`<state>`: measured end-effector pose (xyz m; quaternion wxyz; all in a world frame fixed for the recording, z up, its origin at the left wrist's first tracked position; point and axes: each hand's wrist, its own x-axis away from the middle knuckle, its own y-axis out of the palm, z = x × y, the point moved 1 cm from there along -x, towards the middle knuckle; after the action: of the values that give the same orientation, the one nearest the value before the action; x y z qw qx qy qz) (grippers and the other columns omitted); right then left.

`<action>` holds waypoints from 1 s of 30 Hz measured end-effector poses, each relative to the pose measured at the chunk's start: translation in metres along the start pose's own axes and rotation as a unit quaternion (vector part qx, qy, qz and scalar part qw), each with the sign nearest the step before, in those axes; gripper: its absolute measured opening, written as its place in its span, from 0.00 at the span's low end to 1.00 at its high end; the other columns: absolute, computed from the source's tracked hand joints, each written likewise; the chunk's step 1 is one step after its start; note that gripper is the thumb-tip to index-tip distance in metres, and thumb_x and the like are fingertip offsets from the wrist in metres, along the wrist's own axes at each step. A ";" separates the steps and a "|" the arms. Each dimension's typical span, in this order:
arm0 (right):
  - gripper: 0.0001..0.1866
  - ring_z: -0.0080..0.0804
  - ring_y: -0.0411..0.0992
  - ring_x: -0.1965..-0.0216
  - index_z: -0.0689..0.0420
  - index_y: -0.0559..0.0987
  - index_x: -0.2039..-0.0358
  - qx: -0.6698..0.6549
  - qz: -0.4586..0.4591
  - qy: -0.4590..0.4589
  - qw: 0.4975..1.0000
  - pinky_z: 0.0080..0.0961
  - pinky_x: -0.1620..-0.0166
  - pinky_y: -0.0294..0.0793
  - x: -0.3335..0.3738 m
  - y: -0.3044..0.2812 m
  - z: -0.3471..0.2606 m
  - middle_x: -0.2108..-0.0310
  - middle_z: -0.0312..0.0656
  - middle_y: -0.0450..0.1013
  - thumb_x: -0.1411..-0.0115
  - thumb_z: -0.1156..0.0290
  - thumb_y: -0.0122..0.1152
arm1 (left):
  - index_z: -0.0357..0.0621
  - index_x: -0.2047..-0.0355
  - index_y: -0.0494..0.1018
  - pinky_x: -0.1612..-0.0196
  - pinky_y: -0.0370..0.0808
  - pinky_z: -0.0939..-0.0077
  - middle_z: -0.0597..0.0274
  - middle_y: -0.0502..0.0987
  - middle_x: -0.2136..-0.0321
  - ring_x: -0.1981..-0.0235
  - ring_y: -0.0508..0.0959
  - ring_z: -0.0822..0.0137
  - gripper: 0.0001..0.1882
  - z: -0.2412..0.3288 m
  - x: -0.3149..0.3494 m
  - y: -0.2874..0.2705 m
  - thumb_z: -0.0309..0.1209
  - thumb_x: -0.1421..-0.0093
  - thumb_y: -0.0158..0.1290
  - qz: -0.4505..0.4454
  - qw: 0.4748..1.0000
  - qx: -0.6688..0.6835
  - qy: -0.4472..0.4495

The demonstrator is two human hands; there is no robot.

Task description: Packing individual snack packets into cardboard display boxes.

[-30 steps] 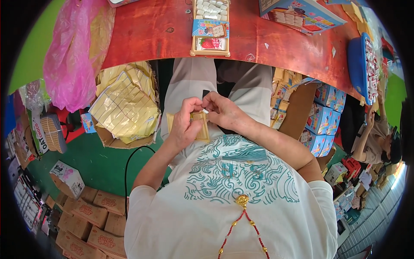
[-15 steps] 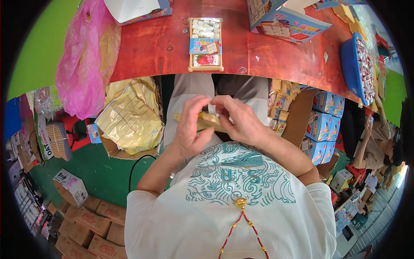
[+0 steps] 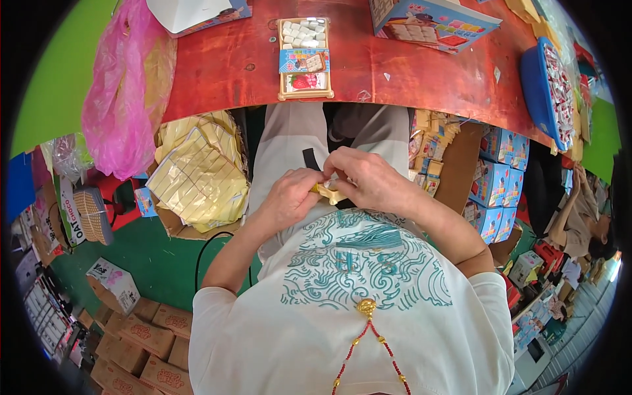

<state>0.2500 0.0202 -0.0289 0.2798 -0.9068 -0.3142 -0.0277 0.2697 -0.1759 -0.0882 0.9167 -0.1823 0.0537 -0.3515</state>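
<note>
Over my lap, both hands meet on a small pale-yellow piece (image 3: 331,195), partly hidden by my fingers; it looks like moulded plastic. My left hand (image 3: 291,196) is closed on its left end. The fingers of my right hand (image 3: 368,176) curl round its right side, with a bit of something white showing between the hands. Ahead, on the red table, lies a cream bed-shaped tray (image 3: 306,94) holding white cubes (image 3: 304,31), a blue printed band (image 3: 303,60) and a small packet with a strawberry picture (image 3: 307,81).
Yellow flat sheets fill a carton (image 3: 197,178) left of my legs. To the right another carton (image 3: 454,164) holds small wrapped pieces beside stacked blue boxes (image 3: 494,178). A blue basin (image 3: 538,92) of packets and a printed box (image 3: 434,26) stand on the table (image 3: 230,72). Another person (image 3: 579,210) is at far right.
My hands have drawn closer together and turned the yellow piece, which now shows less between them. My left fingers have folded in. The view has shifted slightly.
</note>
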 end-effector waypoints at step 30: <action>0.10 0.38 0.70 0.57 0.61 0.77 0.65 -0.239 0.132 -0.067 0.960 0.30 0.51 0.67 0.044 -0.001 0.008 0.61 0.46 0.71 0.43 0.67 0.60 | 0.36 0.60 0.75 0.54 0.69 0.64 0.54 0.78 0.59 0.57 0.77 0.55 0.16 0.004 0.001 0.011 0.21 0.51 0.54 0.168 0.972 -0.050 0.153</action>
<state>0.2841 0.0491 -0.0250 0.0341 -0.9804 -0.1940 -0.0038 0.2782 -0.1679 -0.0885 0.9333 -0.1606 0.2408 -0.2127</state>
